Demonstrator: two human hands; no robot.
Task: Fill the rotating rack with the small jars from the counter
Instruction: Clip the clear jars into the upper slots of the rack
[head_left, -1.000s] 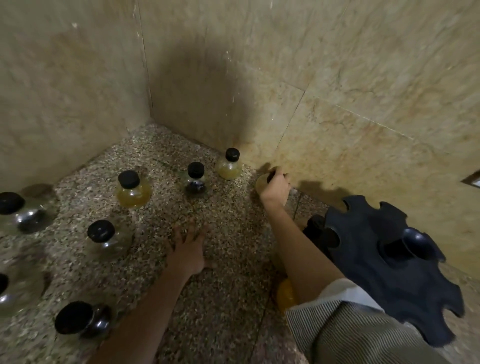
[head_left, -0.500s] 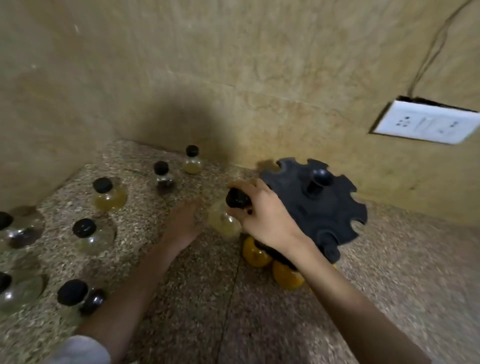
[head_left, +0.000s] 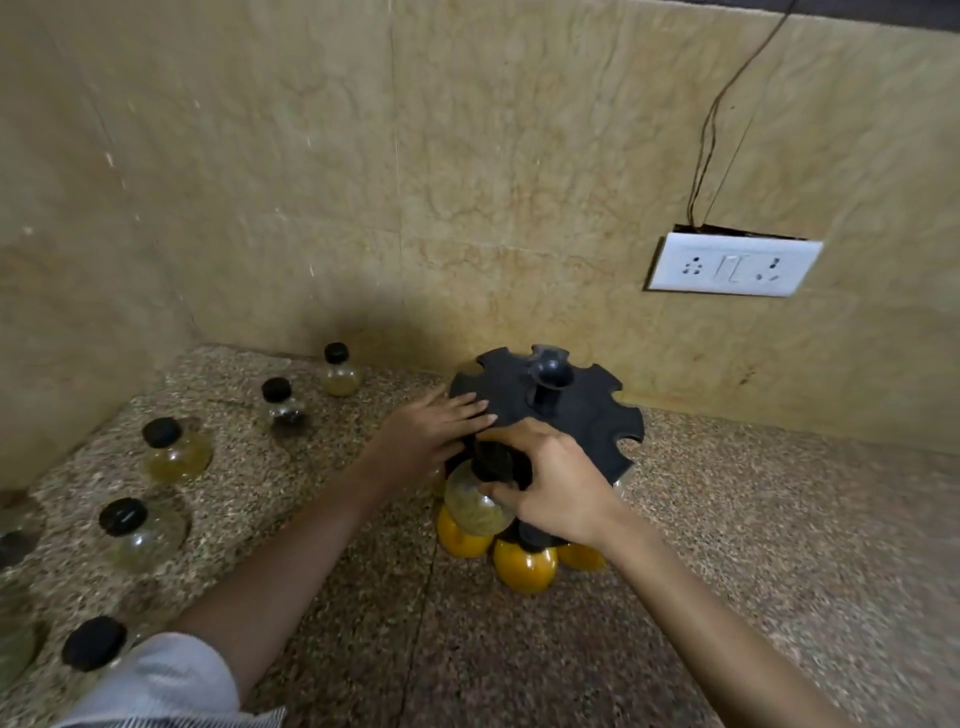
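Observation:
A black rotating rack (head_left: 582, 410) with notched slots stands near the back wall. Three orange-filled jars (head_left: 522, 566) hang in its lower tier. My right hand (head_left: 556, 488) grips a small round jar (head_left: 475, 501) with pale contents by its black cap, at a slot on the rack's near-left edge. My left hand (head_left: 431, 428) rests flat on the rack's top disc, fingers spread. Several black-capped jars stand on the counter to the left, among them one by the wall (head_left: 338, 371), a dark-filled one (head_left: 283, 402) and a yellowish one (head_left: 174, 452).
The speckled stone counter (head_left: 753, 545) meets beige marble walls in a corner at the left. A white socket plate (head_left: 732, 264) with a hanging wire sits on the back wall, right of the rack. More jars (head_left: 132, 530) line the left edge.
My right hand picked a jar from near the back wall and carried it right to the rack. My left hand rose from the counter onto the rack's top. The view swung right.

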